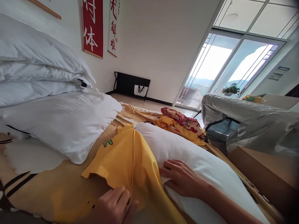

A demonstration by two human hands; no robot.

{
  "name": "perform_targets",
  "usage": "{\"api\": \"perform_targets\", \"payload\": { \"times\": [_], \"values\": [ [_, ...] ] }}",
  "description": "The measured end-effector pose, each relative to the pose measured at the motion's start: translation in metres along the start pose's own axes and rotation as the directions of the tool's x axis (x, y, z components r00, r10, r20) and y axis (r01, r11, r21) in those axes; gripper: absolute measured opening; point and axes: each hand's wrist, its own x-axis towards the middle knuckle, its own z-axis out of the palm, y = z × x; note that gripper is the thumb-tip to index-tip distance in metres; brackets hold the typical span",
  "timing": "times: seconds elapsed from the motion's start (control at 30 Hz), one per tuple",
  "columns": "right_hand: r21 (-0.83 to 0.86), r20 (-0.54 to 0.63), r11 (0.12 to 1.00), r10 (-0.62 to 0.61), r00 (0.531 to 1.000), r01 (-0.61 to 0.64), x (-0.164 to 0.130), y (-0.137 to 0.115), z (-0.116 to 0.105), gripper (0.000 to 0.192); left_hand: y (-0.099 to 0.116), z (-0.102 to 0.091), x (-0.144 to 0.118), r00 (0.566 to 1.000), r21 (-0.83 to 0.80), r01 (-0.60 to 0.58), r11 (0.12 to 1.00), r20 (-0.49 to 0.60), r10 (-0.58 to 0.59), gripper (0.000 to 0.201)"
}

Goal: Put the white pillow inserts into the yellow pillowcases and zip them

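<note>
**Two hands at a pillow and its yellow case**

Right hand (181,178): open, palm down, fingers spread flat on the bare white pillow (198,161), pressing it lightly. Nothing gripped.

Left hand (114,207): low, beside the pillow's near end, fingers curled and pinching the edge of the yellow pillowcase (126,161). The case covers the pillow's far-left part and bunches in folds along its side; a green print shows near its top.

Pillow lies lengthwise on a yellow patterned bedsheet (60,193). Left of the pillow: a stack of white pillows (58,118), piled high. Beyond the pillow's far end: a red checked cloth (181,119), crumpled. Right of the pillow: a grey-covered piece of furniture (247,123). Behind that, glass doors (221,68), bright.
</note>
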Motion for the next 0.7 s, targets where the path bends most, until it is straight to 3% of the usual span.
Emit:
{"api": "perform_targets", "payload": {
  "times": [0.03,0.1,0.17,0.23,0.3,0.43,0.57,0.7],
  "values": [
    [0.031,-0.003,1.000,0.003,1.000,-0.003,0.003,-0.001,-0.006,0.029,0.002,-0.006,0.010,0.998,0.044,-0.013,0.999,-0.061,0.016,0.036],
    [0.053,-0.043,0.998,0.037,0.998,-0.035,0.009,-0.001,-0.015,0.039,0.004,-0.012,0.035,0.993,0.132,0.087,0.987,-0.089,-0.076,0.037],
    [0.035,-0.097,0.995,0.091,0.991,-0.088,0.012,0.000,-0.017,0.051,0.003,-0.008,0.060,0.974,0.203,0.223,0.953,-0.004,-0.227,0.038],
    [0.012,-0.137,0.992,0.128,0.982,-0.128,0.013,0.001,-0.013,0.067,0.000,0.001,0.077,0.946,0.234,0.276,0.932,0.105,-0.306,0.036],
    [0.015,-0.133,0.992,0.129,0.983,-0.128,0.014,0.002,-0.005,0.073,-0.004,0.009,0.085,0.943,0.213,0.253,0.944,0.165,-0.290,0.035],
    [0.098,-0.057,0.993,0.076,0.995,-0.070,0.021,0.008,0.007,0.058,-0.007,0.007,0.083,0.950,0.101,0.222,0.970,0.203,-0.238,0.034],
    [0.129,-0.029,0.991,0.051,0.998,-0.047,0.027,0.009,0.011,0.052,0.005,-0.003,0.084,0.958,0.054,0.222,0.974,0.174,-0.228,0.032],
    [0.101,-0.024,0.995,0.030,0.999,-0.028,0.024,0.004,0.011,0.044,0.022,-0.003,0.090,0.979,0.084,0.146,0.986,0.130,-0.156,0.034]
  ]
}}
